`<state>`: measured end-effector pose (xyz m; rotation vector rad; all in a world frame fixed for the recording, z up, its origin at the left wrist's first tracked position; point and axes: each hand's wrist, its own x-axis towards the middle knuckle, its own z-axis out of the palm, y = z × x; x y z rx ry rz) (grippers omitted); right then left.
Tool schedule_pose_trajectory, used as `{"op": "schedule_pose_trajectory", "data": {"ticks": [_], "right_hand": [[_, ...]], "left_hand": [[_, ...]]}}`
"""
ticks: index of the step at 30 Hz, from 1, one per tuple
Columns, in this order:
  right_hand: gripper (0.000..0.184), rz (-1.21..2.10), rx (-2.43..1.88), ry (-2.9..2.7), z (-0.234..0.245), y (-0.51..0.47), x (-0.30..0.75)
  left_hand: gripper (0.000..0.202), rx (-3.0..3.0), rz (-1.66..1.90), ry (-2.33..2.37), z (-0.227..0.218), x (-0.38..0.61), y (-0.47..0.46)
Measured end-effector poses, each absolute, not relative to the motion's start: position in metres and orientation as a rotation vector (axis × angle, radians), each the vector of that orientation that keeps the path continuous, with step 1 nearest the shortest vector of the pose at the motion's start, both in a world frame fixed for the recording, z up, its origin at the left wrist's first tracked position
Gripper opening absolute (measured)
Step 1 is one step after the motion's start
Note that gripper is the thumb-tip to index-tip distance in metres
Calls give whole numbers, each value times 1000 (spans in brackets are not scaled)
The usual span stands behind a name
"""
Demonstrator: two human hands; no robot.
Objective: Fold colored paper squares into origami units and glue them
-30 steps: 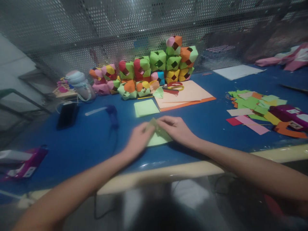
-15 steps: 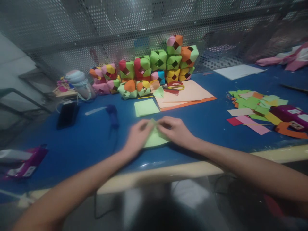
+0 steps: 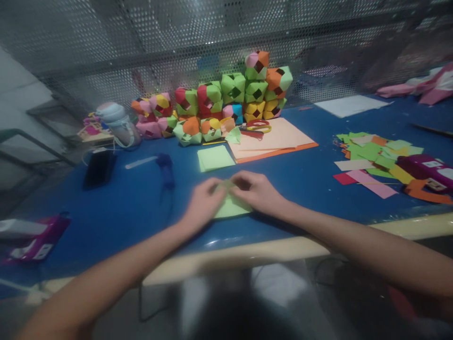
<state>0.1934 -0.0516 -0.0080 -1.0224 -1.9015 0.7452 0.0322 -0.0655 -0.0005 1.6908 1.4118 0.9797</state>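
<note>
A light green sheet of paper (image 3: 231, 208) lies on the blue table near its front edge, its far part raised between my fingers. My left hand (image 3: 205, 198) is closed on the left side of that raised part. From the right, my right hand (image 3: 258, 193) pinches it too, the fingers of both hands almost meeting. The exact fold under the fingertips is hidden and slightly blurred. Just beyond the hands sits a small stack of light green square papers (image 3: 215, 158).
Folded paper cubes (image 3: 233, 89) are piled at the back. Scissors (image 3: 257, 126) rest on peach sheets (image 3: 279, 137). Paper scraps (image 3: 375, 153) and a purple box (image 3: 426, 172) lie at right. A phone (image 3: 100, 169), bottle (image 3: 116, 125) and another purple box (image 3: 38, 238) are at left.
The tip of green paper that stood up between my fingers is now lower, under the fingertips. My left hand has shifted slightly to the right.
</note>
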Motion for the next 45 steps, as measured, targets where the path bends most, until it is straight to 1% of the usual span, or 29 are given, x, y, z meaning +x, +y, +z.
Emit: {"op": "schedule_pose_trajectory", "data": {"ticks": [5,14,19,24,35,45], "right_hand": [[4,754,-1032,-1911,-11,-50,194],[10,689,-1042,-1997,-14,-46,200],[11,665,-953,-2027,-17,-46,201],[13,661,-782,-2057,-19,-46,202],[20,382,-678,-2231,-21,-43,208],[26,202,-620,-2386,-18,-45,214]], "left_hand": [[21,1703,905,1417,1,31,-65],[23,1737,821,1422,5,29,-64],[19,1752,738,1381,6,24,-60],[20,1644,713,1341,2,17,-54],[19,1449,722,1240,-1,15,-49],[22,1508,684,1201,5,15,-53]]}}
